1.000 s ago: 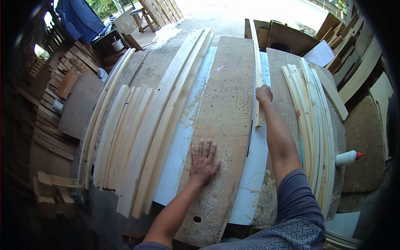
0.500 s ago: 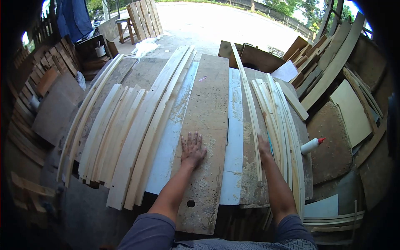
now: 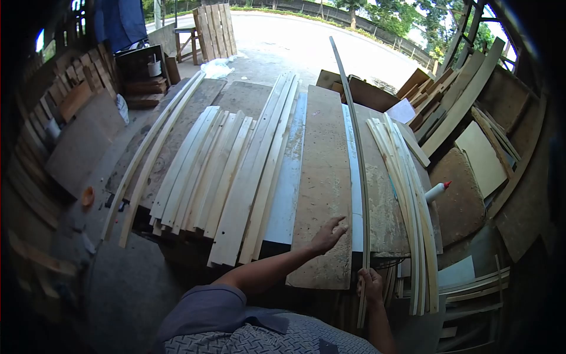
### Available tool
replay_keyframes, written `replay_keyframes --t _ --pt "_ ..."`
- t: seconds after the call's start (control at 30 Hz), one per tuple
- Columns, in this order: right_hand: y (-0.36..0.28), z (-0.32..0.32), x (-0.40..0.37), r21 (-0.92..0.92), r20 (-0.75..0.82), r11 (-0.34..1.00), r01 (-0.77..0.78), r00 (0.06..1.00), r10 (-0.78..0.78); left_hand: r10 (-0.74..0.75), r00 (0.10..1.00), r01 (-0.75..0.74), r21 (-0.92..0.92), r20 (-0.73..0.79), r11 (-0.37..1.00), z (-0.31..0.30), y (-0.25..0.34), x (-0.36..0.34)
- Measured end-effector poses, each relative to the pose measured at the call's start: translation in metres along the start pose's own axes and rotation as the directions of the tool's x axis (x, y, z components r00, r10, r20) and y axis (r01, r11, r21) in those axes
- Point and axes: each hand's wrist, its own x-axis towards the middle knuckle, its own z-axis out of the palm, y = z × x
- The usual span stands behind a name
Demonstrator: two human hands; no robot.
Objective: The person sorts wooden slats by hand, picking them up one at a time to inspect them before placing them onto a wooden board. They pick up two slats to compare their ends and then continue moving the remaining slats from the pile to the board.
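Note:
A long, thin wooden strip (image 3: 356, 153) runs away from me over the right part of the table, its far end reaching past the table's back edge. My right hand (image 3: 369, 284) is wrapped round the strip near its close end, by the table's front edge. To the left, my left hand (image 3: 330, 235) hovers above the wide plywood board (image 3: 323, 177), fingers stretched toward the strip and holding nothing. White panels (image 3: 283, 194) show along the board's sides. A bundle of pale strips (image 3: 415, 224) lies just right of my right hand.
Several pale planks (image 3: 200, 171) lie on the table's left half, with longer boards (image 3: 250, 183) beside them. A white glue bottle (image 3: 435, 192) with a red tip is at the right edge. Scrap wood leans along both sides; a slatted wooden panel (image 3: 215, 32) stands behind.
My right hand has taken hold of the strip and come back toward me, tilting it. My left hand has lifted off the plywood board and shifted right. The view has turned.

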Motion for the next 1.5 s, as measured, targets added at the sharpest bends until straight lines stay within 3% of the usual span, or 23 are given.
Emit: replay_keyframes --t 0.1,0.17,0.23,0.3,0.37,0.43,0.5,0.57,0.67,0.7,0.73,0.77,0.93,1.0,1.03,1.1,1.17,1.2,1.23,1.27,1.3,1.37,1.5 --pt "0.001 0.057 0.005 -0.051 0.051 0.989 0.141 0.989 -0.139 -0.073 0.996 0.085 -0.243 0.059 0.966 -0.001 0.026 -0.059" --pt "-0.019 0.101 0.004 -0.081 0.098 0.993 0.084 0.992 -0.075 -0.052 0.997 0.042 -0.176 -0.052 0.983 -0.020 0.050 -0.073" --pt "-0.042 0.151 0.003 -0.205 0.110 0.953 0.222 0.973 -0.203 -0.032 0.987 0.015 -0.109 -0.159 0.994 -0.049 0.058 -0.076" --pt "-0.042 0.197 0.026 -0.257 0.190 0.932 0.256 0.959 -0.211 -0.176 0.899 0.105 -0.194 -0.401 0.975 -0.089 0.050 -0.063" --pt "-0.042 0.244 0.045 -0.140 0.342 0.900 0.413 0.873 -0.347 -0.074 0.769 0.005 -0.109 -0.635 0.994 -0.144 0.027 -0.045" --pt "-0.080 0.278 0.028 -0.156 0.444 0.907 0.392 0.848 -0.290 -0.114 0.702 0.076 -0.084 -0.703 0.993 -0.221 0.021 -0.046" --pt "-0.094 0.283 0.013 -0.109 0.489 0.907 0.406 0.817 -0.307 -0.145 0.720 0.217 0.021 -0.679 0.976 -0.300 0.038 -0.079" --pt "-0.090 0.270 0.002 -0.106 0.525 0.897 0.429 0.790 -0.316 -0.146 0.692 0.285 0.081 -0.707 0.955 -0.368 0.033 -0.108" --pt "-0.049 0.225 0.009 -0.245 0.401 0.882 0.404 0.870 -0.287 -0.138 0.660 0.433 0.224 -0.739 0.873 -0.454 0.031 -0.149" --pt "-0.038 0.208 0.008 -0.266 0.330 0.891 0.367 0.903 -0.274 -0.141 0.646 0.543 0.322 -0.750 0.775 -0.470 0.048 -0.162" --pt "-0.029 0.191 0.006 -0.286 0.257 0.901 0.326 0.932 -0.256 -0.042 0.630 0.593 0.444 -0.776 0.672 -0.519 0.003 -0.162" --pt "-0.017 0.172 0.007 -0.317 0.207 0.909 0.272 0.955 -0.214 -0.097 0.637 0.621 0.435 -0.765 0.652 -0.535 0.006 -0.173" --pt "0.044 0.102 -0.003 -0.388 -0.043 0.918 0.081 0.993 -0.106 0.090 0.679 0.647 0.652 -0.728 0.395 -0.566 -0.016 -0.200" --pt "0.040 0.091 -0.023 -0.365 -0.123 0.929 0.068 0.985 -0.120 -0.087 0.653 0.720 0.581 -0.753 0.380 -0.557 -0.007 -0.204" --pt "0.041 0.089 -0.032 -0.353 -0.171 0.935 0.036 0.980 -0.102 0.004 0.694 0.669 0.647 -0.720 0.366 -0.567 -0.030 -0.212" --pt "0.037 0.086 -0.049 -0.428 -0.202 0.902 0.061 0.966 -0.161 -0.049 0.703 0.690 0.664 -0.709 0.288 -0.579 -0.051 -0.222" --pt "0.036 0.081 -0.063 -0.446 -0.227 0.894 0.038 0.962 -0.154 -0.139 0.583 0.785 0.511 -0.800 0.350 -0.612 -0.088 -0.227" --pt "0.043 0.077 -0.066 -0.458 -0.235 0.887 0.056 0.955 -0.181 -0.110 0.558 0.823 0.531 -0.823 0.202 -0.607 -0.075 -0.225" --pt "0.044 0.074 -0.070 -0.442 -0.301 0.897 0.016 0.939 -0.165 -0.029 0.542 0.824 0.524 -0.840 0.217 -0.619 -0.093 -0.228" --pt "0.044 0.069 -0.071 -0.447 -0.304 0.894 0.029 0.935 -0.183 -0.027 0.409 0.912 0.408 -0.912 0.045 -0.585 -0.065 -0.218" --pt "0.045 0.061 -0.071 -0.455 -0.297 0.889 0.048 0.933 -0.202 0.085 0.393 0.920 0.389 -0.916 -0.057 -0.585 -0.075 -0.215" --pt "0.055 0.032 -0.059 -0.430 -0.366 0.902 0.041 0.905 -0.216 -0.170 0.409 0.912 0.406 -0.897 0.054 -0.593 -0.059 -0.208" --pt "0.046 -0.050 -0.021 -0.516 -0.478 0.856 0.015 0.825 -0.303 0.065 0.451 0.857 0.452 -0.890 0.246 -0.609 -0.050 -0.194"
